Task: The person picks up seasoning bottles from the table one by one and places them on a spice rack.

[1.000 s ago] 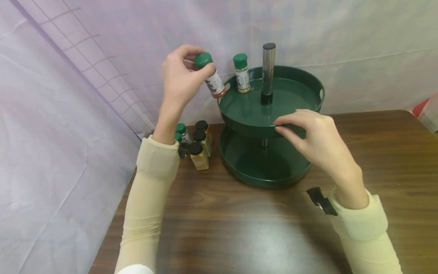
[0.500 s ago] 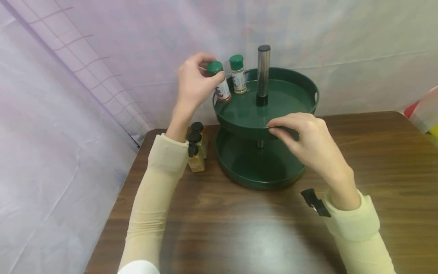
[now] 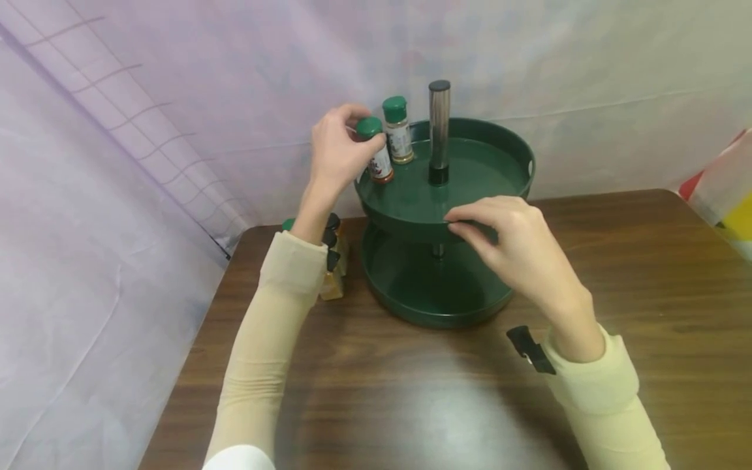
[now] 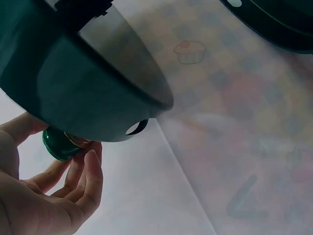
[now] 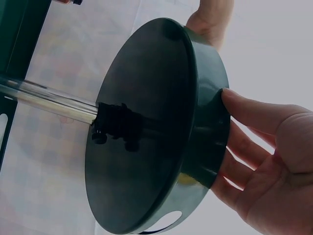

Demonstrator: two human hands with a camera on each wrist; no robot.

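My left hand (image 3: 336, 155) grips a spice jar (image 3: 380, 164) by its green cap. The jar, with its white label and reddish contents, is upright at the left edge of the upper tray (image 3: 476, 176) of a green two-tier rack. Beside it on that tray stands a second green-capped jar (image 3: 400, 140). From below, the left wrist view shows fingers around the green cap (image 4: 58, 143); the tray's wall hides most of the jar. My right hand (image 3: 517, 245) pinches the tray's front rim, thumb and fingers against the wall (image 5: 208, 73) in the right wrist view.
A metal post (image 3: 439, 124) with a black top rises through the rack. The lower tray (image 3: 437, 313) rests on the wooden table (image 3: 376, 391). Several black- and green-capped jars (image 3: 331, 287) stand left of the rack, partly behind my left sleeve. A patterned cloth (image 3: 264, 85) hangs behind.
My left hand has moved right and down with the spice jar, from outside the upper tray to inside its left edge, and the jar has gone from tilted to upright. The right hand keeps its pinch.
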